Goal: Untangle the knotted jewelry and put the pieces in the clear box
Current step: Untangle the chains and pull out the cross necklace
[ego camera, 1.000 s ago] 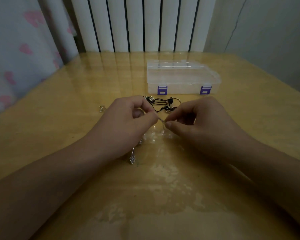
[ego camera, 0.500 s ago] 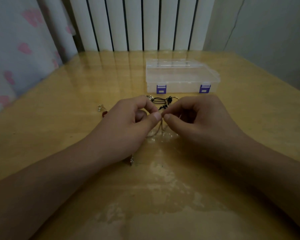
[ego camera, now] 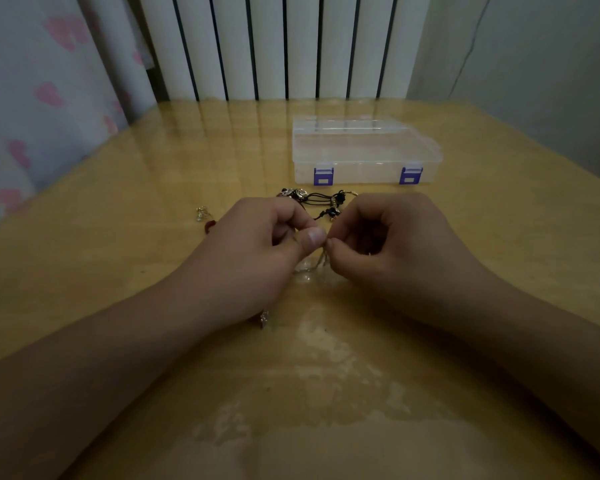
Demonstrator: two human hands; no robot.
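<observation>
No legible text, label or number anywhere

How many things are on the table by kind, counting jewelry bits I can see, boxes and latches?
Clear box: 1, lid closed
Purple latches: 2
Black cord jewelry tangle: 1
Thin chain pinched by left hand and right hand: 1
Small loose silvery piece: 1
Red bead: 1
Silvery pendant: 1
Total: 8

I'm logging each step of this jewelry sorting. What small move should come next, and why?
Probably ease the two pinches gently apart: the left hand and right hand both pinch the thin chain almost fingertip to fingertip, and the clear box looks latched.
</observation>
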